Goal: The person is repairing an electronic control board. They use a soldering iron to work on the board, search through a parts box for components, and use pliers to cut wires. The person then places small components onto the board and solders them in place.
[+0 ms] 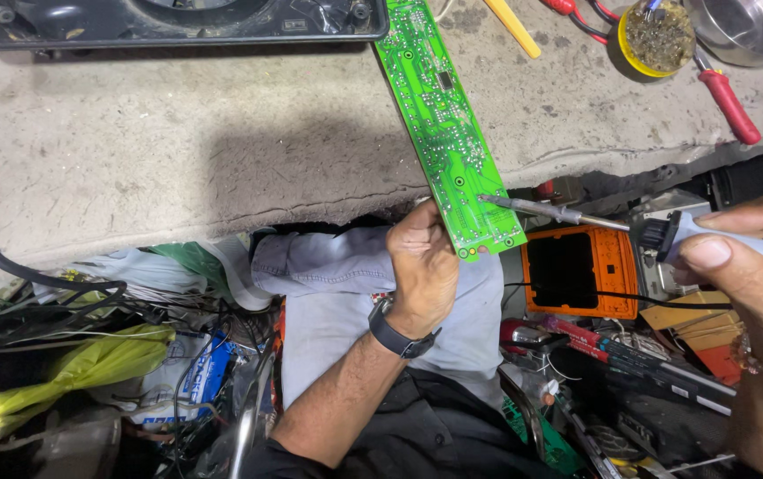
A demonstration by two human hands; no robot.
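My left hand (424,266) grips the near end of a long green circuit board (442,115), which slants up and away across the concrete bench (177,142). A black watch sits on that wrist. My right hand (754,275) holds a soldering iron (665,232) by its pale handle at the right. Its metal tip (486,199) touches the board close to my left thumb.
A black plastic housing (168,22) lies at the bench's far edge. A yellow tin with brass wool (658,35), a red-handled tool (729,105) and a metal bowl (749,27) sit far right. An orange case (581,270), cables and bags clutter the floor below.
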